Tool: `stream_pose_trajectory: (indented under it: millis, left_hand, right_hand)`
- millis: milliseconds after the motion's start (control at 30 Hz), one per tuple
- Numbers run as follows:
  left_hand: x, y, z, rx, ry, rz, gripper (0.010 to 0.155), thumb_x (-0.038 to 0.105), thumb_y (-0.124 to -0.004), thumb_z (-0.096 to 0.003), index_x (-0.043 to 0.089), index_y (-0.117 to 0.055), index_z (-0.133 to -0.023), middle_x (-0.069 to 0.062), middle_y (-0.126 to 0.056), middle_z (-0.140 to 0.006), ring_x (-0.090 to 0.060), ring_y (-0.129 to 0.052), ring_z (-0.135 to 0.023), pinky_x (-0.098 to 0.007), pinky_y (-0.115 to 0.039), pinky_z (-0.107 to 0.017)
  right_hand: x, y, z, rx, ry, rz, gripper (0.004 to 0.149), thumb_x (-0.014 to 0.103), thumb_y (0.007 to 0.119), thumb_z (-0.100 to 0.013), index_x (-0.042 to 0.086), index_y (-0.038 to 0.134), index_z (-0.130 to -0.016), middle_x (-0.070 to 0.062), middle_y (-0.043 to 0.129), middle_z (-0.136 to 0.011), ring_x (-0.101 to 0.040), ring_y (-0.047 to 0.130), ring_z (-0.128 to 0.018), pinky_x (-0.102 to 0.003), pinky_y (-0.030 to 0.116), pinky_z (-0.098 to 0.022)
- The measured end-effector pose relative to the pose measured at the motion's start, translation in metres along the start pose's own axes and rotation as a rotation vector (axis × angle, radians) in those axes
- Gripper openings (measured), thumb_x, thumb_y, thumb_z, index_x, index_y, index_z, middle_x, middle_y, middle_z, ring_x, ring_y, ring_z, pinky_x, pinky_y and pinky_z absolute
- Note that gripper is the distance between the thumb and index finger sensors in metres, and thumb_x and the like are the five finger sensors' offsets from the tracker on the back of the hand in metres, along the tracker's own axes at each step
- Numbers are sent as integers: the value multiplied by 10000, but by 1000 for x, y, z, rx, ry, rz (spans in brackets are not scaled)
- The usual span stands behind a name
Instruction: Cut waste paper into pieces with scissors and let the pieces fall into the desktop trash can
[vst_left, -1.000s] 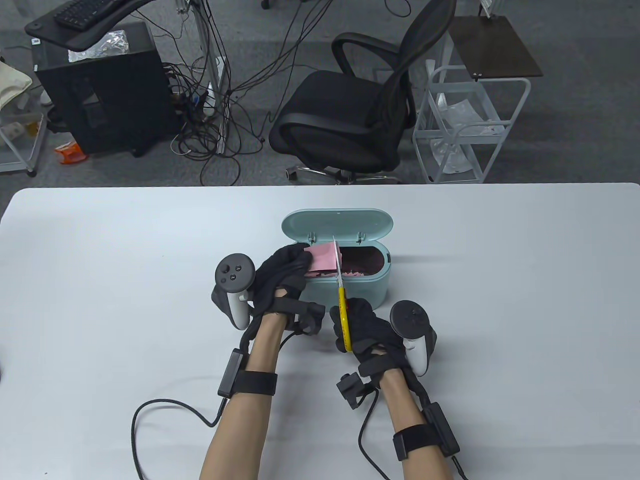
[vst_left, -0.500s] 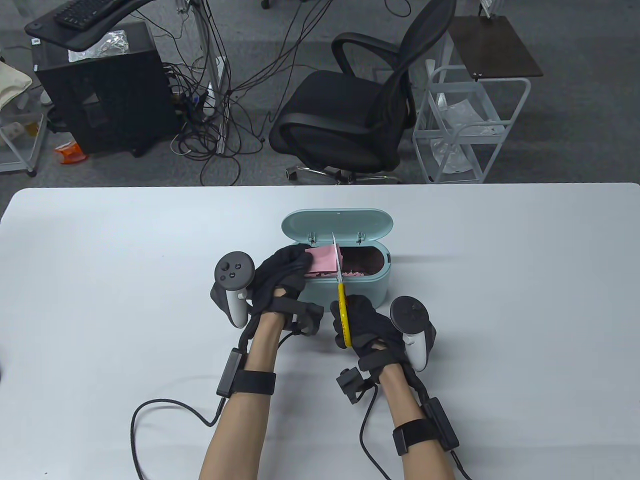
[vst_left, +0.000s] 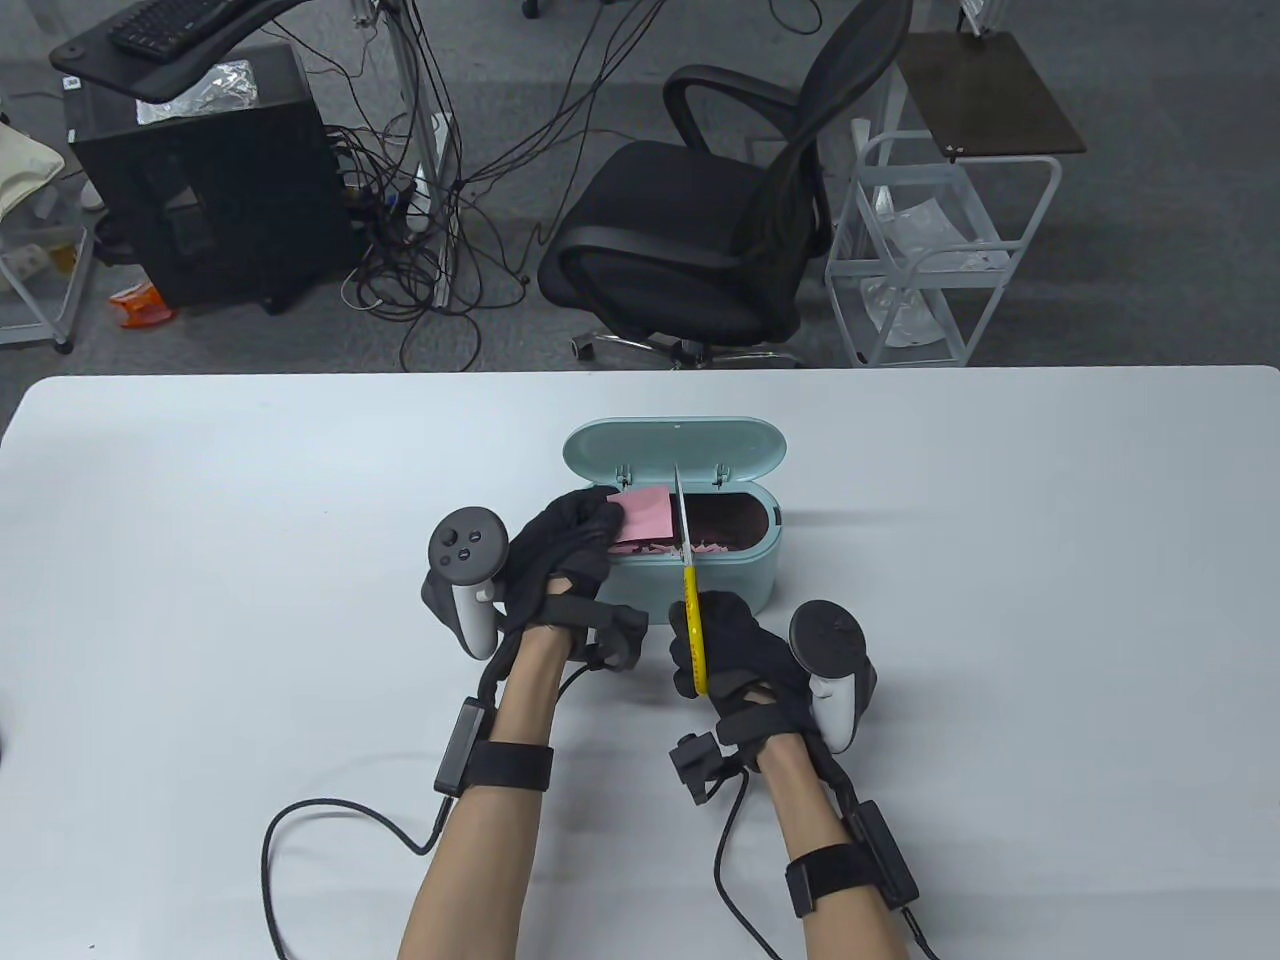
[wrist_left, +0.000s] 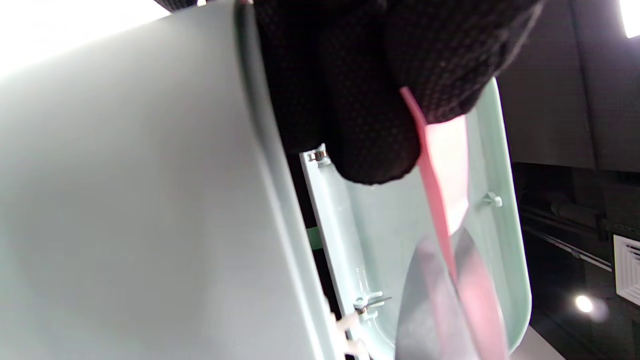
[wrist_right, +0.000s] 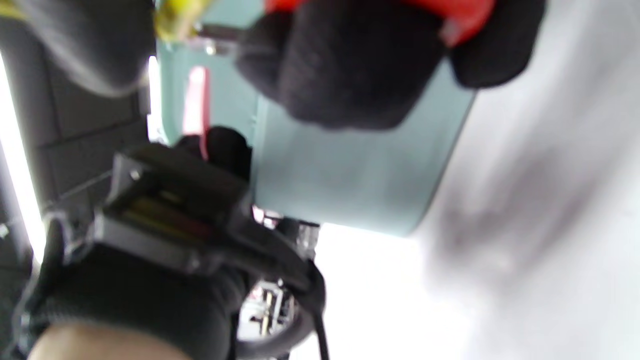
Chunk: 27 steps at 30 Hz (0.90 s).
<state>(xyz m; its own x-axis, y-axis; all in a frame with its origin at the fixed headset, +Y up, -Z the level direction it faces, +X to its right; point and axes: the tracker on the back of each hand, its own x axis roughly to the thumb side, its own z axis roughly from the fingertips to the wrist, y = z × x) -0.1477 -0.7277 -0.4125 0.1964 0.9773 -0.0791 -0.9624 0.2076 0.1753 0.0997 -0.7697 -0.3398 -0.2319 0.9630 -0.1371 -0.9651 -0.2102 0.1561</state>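
Note:
A mint-green desktop trash can (vst_left: 700, 575) stands mid-table with its lid (vst_left: 675, 445) tipped back. Pink scraps (vst_left: 705, 548) lie inside. My left hand (vst_left: 570, 540) pinches a pink paper sheet (vst_left: 642, 512) over the can's left end; in the left wrist view the paper (wrist_left: 445, 170) hangs from my fingers (wrist_left: 370, 100). My right hand (vst_left: 730, 640) grips the yellow-handled scissors (vst_left: 690, 610). Their blades (vst_left: 681, 515) reach over the can along the sheet's right edge. In the right wrist view my fingers (wrist_right: 350, 65) curl by the can's wall (wrist_right: 350, 175).
The white table (vst_left: 200, 560) carries the can and both arms' cables (vst_left: 330, 815). Beyond the far edge stand a black office chair (vst_left: 720, 210), a white wire cart (vst_left: 940, 250) and a black computer tower (vst_left: 200, 170) with tangled cords.
The scissors and my right hand shifted slightly right. The blades now lie at the sheet's right edge rather than across it. My left hand stays put.

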Motion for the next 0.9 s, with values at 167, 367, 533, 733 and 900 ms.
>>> stream_pose_trajectory:
  millis: [167, 367, 533, 733, 900]
  left_hand:
    - [-3, 0, 1, 4, 6, 28, 396, 444, -871, -435, 308, -907, -806, 159, -1064, -650, -123, -1015, -713, -633, -472, -755]
    - [-2, -1, 2, 20, -4, 5, 397, 445, -871, -433, 312, -905, -805, 162, -1062, -654, -124, -1014, -718, -632, -472, -755]
    - [-1, -2, 4, 34, -15, -25, 395, 444, -878, -424, 319, -911, -797, 166, -1066, -653, -120, -1017, -718, -633, -473, -754]
    - [-1, -3, 4, 40, -14, -25, 394, 450, -877, -422, 322, -912, -794, 172, -1067, -650, -112, -1019, -715, -628, -475, -756]
    - [-1, -3, 4, 33, -13, -26, 395, 443, -882, -417, 318, -915, -791, 168, -1069, -650, -118, -1016, -718, -632, -472, -755]
  right_hand:
    - [-2, 7, 5, 126, 6, 37, 944, 736, 651, -414, 81, 326, -1011, -65, 770, -810, -252, 916, -505, -701, 516, -667]
    - [0, 12, 9, 81, -39, 87, 936, 723, 674, -400, 67, 379, -998, -41, 819, -746, -257, 939, -457, -688, 545, -662]
    - [1, 12, 8, 70, -39, 82, 936, 733, 669, -396, 59, 405, -989, -32, 844, -717, -246, 957, -430, -656, 595, -654]
    - [1, 14, 7, 65, -44, 96, 932, 733, 668, -396, 54, 420, -984, -27, 855, -706, -242, 967, -423, -639, 619, -649]
    - [2, 15, 2, 50, -35, 86, 891, 702, 657, -412, 43, 438, -969, -14, 871, -680, -224, 980, -386, -609, 656, -638]
